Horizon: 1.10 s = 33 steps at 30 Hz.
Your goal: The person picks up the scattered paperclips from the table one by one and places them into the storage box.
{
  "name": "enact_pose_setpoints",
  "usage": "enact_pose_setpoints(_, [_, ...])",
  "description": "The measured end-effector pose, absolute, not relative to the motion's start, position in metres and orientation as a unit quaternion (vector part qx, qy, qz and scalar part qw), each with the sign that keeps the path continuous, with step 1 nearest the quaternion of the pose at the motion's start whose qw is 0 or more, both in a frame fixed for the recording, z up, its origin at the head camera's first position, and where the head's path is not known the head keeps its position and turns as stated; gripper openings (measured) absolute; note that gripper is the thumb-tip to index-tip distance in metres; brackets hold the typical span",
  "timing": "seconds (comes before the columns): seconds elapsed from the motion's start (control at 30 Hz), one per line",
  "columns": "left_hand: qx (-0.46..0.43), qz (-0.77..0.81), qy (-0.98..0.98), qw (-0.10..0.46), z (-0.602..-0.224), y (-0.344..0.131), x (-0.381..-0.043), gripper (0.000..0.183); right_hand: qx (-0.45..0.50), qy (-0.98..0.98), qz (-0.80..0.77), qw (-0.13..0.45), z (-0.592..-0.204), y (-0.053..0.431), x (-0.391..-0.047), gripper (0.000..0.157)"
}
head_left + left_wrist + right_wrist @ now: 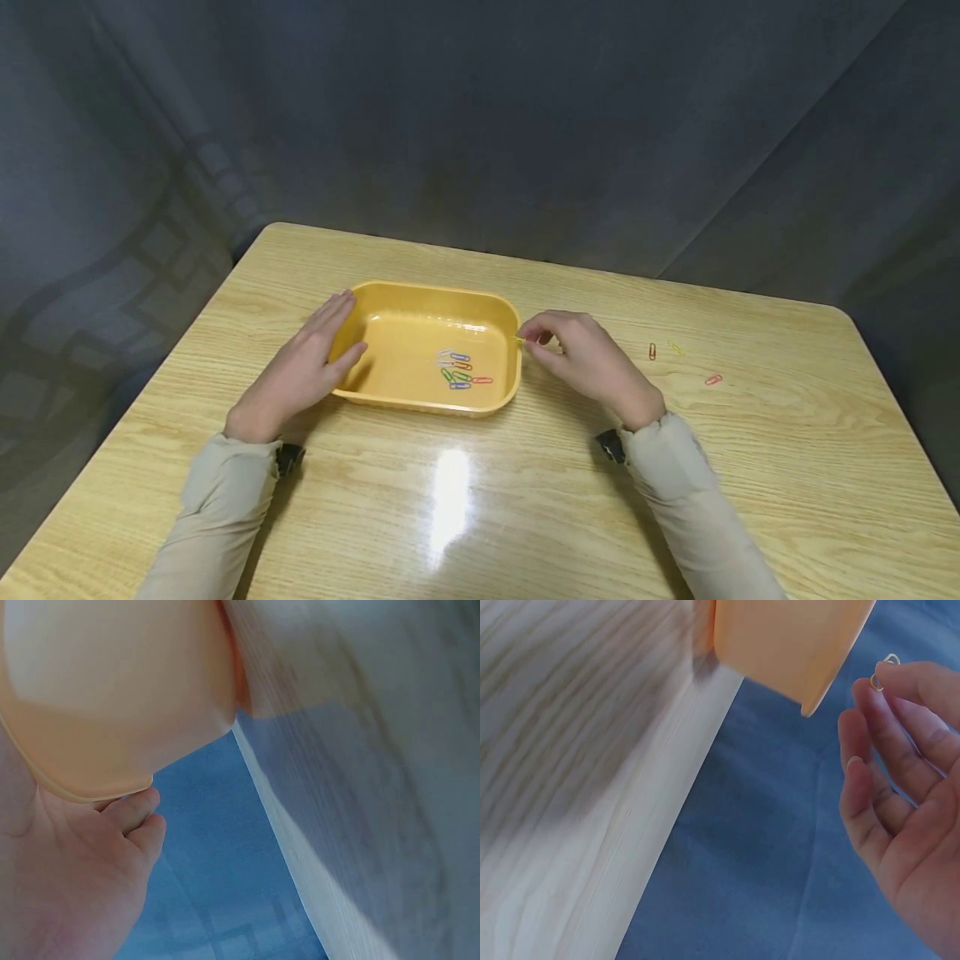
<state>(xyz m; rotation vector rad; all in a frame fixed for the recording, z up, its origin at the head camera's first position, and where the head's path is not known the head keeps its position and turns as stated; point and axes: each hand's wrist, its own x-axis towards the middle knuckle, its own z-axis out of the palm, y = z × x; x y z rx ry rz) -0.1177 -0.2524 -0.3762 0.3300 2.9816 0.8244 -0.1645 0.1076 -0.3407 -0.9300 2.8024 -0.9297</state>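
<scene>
A yellow paper clip (520,339) is pinched between the thumb and fingertips of my right hand (581,354), at the right rim of the yellow plastic tray (427,408). In the right wrist view the same clip (885,671) sticks out past the fingertips, apart from the tray wall (780,645). My left hand (303,362) rests on the tray's left rim, fingers fairly straight and thumb extended over the inside. Its palm (82,862) lies against the rim in the left wrist view. Inside the tray, toward the right, lie several coloured paper clips (461,377).
To the right on the wooden table (787,467) lie a dark red paper clip (652,352), a yellow one (677,348) and a pinkish-red one (713,379). A dark curtain (480,125) hangs behind the table's far edge.
</scene>
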Motion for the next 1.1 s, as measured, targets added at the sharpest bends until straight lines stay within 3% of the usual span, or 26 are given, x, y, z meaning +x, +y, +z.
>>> enact_pose_setpoints(1.1, [0.107, 0.265, 0.958, 0.015, -0.375, -0.252, -0.116, 0.073, -0.374, 0.885, -0.267, 0.075, -0.349, 0.061, -0.174, 0.018])
